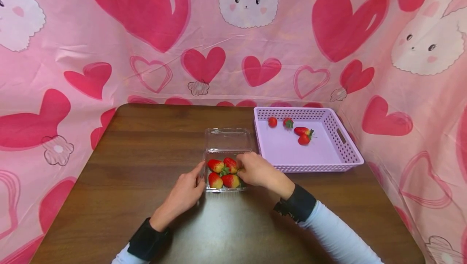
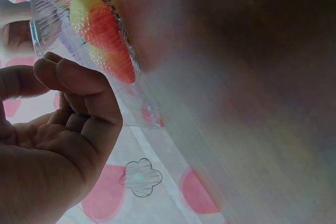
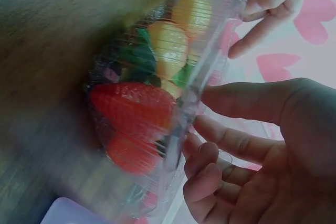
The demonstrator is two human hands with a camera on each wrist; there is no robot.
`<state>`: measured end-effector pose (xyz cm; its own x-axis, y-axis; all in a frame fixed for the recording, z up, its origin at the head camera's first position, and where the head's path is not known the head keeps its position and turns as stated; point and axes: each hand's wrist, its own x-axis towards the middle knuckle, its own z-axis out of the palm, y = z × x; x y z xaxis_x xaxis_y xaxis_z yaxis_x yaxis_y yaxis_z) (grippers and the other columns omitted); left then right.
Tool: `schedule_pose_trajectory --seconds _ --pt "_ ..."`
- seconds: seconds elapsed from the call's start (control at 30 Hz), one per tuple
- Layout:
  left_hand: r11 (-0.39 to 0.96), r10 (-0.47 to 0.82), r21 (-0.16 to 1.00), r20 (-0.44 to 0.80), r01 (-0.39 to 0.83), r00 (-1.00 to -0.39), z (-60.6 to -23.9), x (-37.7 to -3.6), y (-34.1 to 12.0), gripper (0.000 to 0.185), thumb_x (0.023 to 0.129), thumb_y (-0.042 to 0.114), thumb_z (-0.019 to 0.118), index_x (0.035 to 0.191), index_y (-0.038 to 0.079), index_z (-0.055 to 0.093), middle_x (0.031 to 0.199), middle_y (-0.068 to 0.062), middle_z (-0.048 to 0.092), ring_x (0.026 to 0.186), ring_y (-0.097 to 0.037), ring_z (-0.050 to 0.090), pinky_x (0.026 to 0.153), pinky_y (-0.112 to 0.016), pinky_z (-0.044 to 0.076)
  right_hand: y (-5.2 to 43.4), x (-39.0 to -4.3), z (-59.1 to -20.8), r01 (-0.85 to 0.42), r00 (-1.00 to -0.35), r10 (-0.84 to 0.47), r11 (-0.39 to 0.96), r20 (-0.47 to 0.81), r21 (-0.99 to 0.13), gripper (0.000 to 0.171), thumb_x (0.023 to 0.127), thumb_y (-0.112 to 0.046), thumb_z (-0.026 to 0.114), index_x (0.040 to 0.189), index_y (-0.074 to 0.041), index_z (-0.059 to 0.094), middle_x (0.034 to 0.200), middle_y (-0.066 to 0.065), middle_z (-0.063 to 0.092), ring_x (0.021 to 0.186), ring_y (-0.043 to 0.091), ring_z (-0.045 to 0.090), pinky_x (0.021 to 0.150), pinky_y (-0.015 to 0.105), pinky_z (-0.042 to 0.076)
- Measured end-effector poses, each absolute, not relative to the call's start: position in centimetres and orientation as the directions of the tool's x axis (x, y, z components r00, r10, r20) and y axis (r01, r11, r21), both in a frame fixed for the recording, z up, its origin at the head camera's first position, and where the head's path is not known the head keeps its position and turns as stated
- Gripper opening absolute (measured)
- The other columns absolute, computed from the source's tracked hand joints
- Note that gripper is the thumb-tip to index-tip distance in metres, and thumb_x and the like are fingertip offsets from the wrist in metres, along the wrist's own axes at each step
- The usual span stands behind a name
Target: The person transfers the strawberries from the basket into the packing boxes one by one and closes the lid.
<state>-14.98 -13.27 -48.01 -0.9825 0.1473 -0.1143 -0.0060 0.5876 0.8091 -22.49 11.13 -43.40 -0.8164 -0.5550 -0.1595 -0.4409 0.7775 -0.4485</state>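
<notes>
A clear plastic clamshell box (image 1: 228,190) stands on the table, its lid (image 1: 228,138) folded back. Inside lie several red strawberries (image 1: 216,165) with yellowish shoulders and green leaves. My left hand (image 1: 187,187) pinches the box's left edge between thumb and curled forefinger; the left wrist view shows this hand (image 2: 68,124) close to the rim. Over the box's right side reaches my right hand (image 1: 255,169), its thumb and fingers bent down at the rim. In the right wrist view, a red strawberry (image 3: 131,106) lies just beyond this hand (image 3: 252,145); whether the fingertips hold it is hidden.
A purple perforated basket (image 1: 308,168) stands right of the box, holding several more strawberries (image 1: 304,139) toward its back. Under everything is a dark brown wooden table (image 1: 153,146). A pink heart-and-rabbit cloth (image 1: 292,33) hangs behind and at both sides.
</notes>
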Motion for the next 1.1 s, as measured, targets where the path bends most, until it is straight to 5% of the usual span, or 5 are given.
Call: schedule_pose_trajectory --seconds 0.5,1.1 --pt "0.581 0.156 0.814 -0.107 0.003 -0.982 -48.1 -14.9 -13.3 0.065 0.100 0.006 0.066 0.161 0.002 0.041 0.065 -0.003 0.053 0.049 -0.019 0.050 0.048 -0.027 0.045 12.1 -23.4 -41.1 -0.369 -0.843 -0.513 0.769 -0.159 -0.522 0.015 0.093 -0.011 0.079 0.104 -0.005 0.072 0.081 0.000 0.063 0.073 0.020 0.058 0.064 0.034 0.052" --pt "0.587 0.152 0.810 -0.100 0.009 -0.983 -48.0 -14.9 -13.3 0.065 0.101 0.007 0.066 0.160 0.002 0.041 0.066 -0.003 0.052 0.050 -0.018 0.051 0.049 -0.028 0.045 14.9 -25.3 -38.3 -0.383 -0.892 -0.448 0.816 -0.055 -0.434 0.007 0.093 -0.010 0.074 0.098 -0.008 0.070 0.079 0.004 0.061 0.075 0.024 0.058 0.068 0.039 0.052"
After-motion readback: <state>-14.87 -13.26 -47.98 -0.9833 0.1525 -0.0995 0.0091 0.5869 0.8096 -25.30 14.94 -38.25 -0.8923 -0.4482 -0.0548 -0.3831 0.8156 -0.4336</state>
